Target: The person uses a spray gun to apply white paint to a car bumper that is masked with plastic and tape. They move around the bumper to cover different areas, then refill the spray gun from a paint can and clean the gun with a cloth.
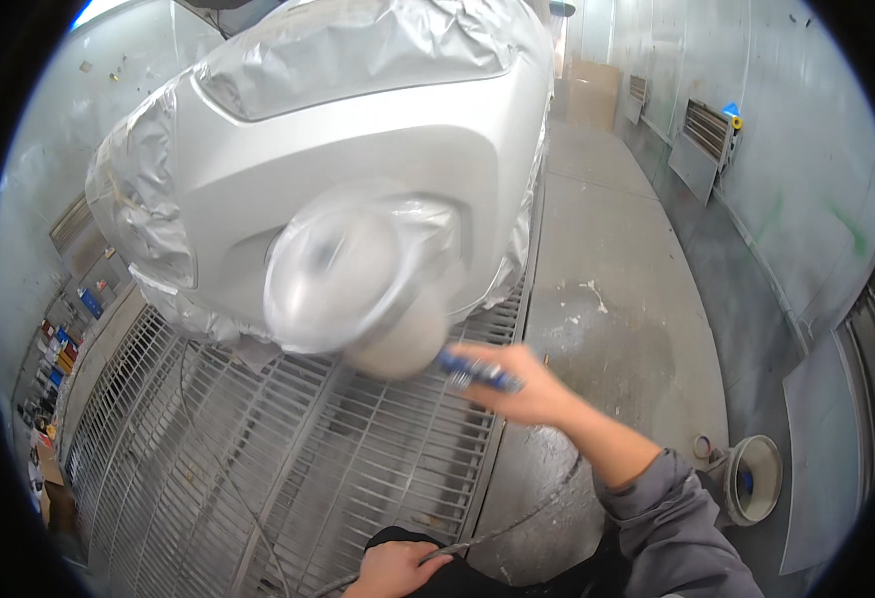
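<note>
My right hand [520, 387] is wrapped round the blue handle of a spray gun [479, 370]. A large pale cup [333, 269], smeared by motion, sits on the gun and covers part of the bumper behind it. The silver-grey car bumper [358, 140] fills the upper middle, wrapped round its edges in crinkled silver masking film [358, 55]. How far the gun is from the bumper I cannot tell. Low in the picture, my left hand [393, 571] is closed on a thin grey hose [517, 520], which curves up toward my right forearm.
Metal floor grating [228, 439] spreads below the bumper, with a grey floor strip [607, 269] to the right. A thin line [208, 444] crosses the grating. Cans and boxes [59, 354] line the left wall. A pale bucket [756, 480] and a tape roll [702, 447] stand at right.
</note>
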Available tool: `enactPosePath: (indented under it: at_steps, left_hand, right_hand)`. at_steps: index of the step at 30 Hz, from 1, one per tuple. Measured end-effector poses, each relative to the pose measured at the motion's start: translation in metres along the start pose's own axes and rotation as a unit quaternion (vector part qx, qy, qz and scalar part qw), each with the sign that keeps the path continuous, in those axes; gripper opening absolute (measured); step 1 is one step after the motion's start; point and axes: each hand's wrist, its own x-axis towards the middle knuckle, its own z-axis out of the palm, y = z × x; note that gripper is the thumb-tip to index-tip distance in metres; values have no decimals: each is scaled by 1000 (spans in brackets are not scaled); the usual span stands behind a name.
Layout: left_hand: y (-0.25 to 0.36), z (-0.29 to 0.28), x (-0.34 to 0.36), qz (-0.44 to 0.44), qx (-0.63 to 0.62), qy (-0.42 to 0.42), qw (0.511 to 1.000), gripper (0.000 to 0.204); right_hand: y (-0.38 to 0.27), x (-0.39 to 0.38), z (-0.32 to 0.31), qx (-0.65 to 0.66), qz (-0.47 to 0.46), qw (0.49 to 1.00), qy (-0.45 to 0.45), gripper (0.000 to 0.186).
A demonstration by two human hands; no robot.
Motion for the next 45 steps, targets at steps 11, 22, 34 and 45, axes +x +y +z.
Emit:
enactPosePath:
  at_steps: [11, 22, 34, 45]
  left_hand:
    - [48, 20, 77, -64, 4, 127, 990, 29]
    - [169, 64, 143, -121, 30, 195, 973, 33]
    - [224, 124, 148, -62, -36, 243, 967, 32]
    - [244, 122, 88, -71, -107, 169, 977, 23]
  right_hand:
    - [-14, 60, -346, 80, 43, 960, 264, 32]
    - [67, 155, -500, 23, 23, 989, 144, 35]
    - [51, 176, -515, -94, -6, 974, 208, 40]
    - [-44, 145, -413, 145, -27, 987, -69, 38]
